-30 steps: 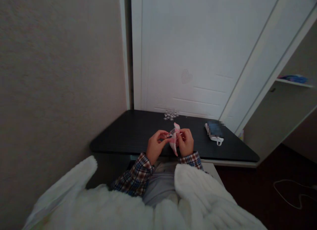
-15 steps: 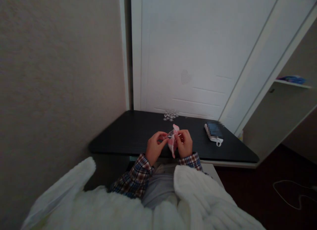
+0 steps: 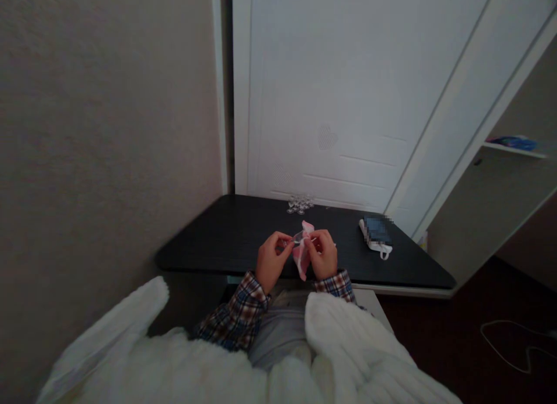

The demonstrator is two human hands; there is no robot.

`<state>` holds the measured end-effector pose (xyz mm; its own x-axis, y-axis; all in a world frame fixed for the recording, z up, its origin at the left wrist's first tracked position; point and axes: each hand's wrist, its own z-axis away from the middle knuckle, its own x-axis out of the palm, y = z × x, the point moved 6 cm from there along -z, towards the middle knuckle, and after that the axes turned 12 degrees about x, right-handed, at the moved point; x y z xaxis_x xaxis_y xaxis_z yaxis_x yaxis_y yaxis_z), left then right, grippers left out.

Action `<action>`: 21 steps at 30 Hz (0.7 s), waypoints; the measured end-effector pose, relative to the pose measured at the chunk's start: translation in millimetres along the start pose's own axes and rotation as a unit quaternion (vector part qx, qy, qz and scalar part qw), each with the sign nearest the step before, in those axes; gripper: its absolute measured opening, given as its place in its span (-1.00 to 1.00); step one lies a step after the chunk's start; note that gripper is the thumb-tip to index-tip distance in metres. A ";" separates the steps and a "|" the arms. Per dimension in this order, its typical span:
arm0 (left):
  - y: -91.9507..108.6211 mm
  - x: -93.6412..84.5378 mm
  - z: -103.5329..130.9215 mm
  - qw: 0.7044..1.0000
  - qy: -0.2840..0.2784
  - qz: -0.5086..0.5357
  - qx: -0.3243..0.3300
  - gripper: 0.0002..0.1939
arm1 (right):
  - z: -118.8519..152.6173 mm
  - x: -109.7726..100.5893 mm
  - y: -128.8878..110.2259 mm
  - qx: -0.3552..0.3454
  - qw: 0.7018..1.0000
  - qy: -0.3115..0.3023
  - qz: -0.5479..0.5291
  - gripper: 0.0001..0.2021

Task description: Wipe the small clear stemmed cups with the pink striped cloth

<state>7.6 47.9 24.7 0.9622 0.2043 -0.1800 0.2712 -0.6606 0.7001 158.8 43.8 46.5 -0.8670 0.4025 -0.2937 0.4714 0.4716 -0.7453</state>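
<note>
Cloth (image 3: 300,261), pink and white, hangs gathered between the hands in the head view, up against a small clear piece (image 3: 298,237), both over the near part of the desk (image 3: 204,241). The left hand (image 3: 270,261) has a narrow grip, thumb and fingertips pinching the piece at its 9 o'clock end; the right hand (image 3: 324,258) has its grip closed on the cloth at 3 o'clock. For this handling, a light but steady left pinch seems best, since the piece looks thin and slick, and the cloth should press evenly rather than tug sideways. Hands low over the desk would soften any slip. The loose cloth ends, at 12 and 6 o'clock, are better out of the fingers' path.

The piece's 3 o'clock end is covered by cloth and fingers, so its full shape is unclear, as is its material. The clear cluster (image 3: 300,204) at 12 o'clock runs together too much to count. The device (image 3: 378,228) at 3 o'clock has its screen masked in blocks, and white fleece (image 3: 174,369) at the bottom hides part of the lap.
</note>
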 end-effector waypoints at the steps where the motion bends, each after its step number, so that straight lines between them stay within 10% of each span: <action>1: 0.3 -0.1 -0.1 1.000 0.001 -0.001 0.002 -0.81 | 0.2 0.0 -0.1 0.000 1.000 0.000 0.000 -0.85; 21: 2.2 -0.6 -0.7 1.000 0.014 -0.006 0.010 -0.86 | 0.9 -0.3 -3.9 -0.008 1.000 -0.014 -0.006 -0.86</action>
<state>7.6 46.8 26.8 0.9577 0.2321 -0.1699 0.2842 -0.6725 0.6834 157.2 41.2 49.0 -0.8765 0.3745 -0.3026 0.4638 0.4884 -0.7392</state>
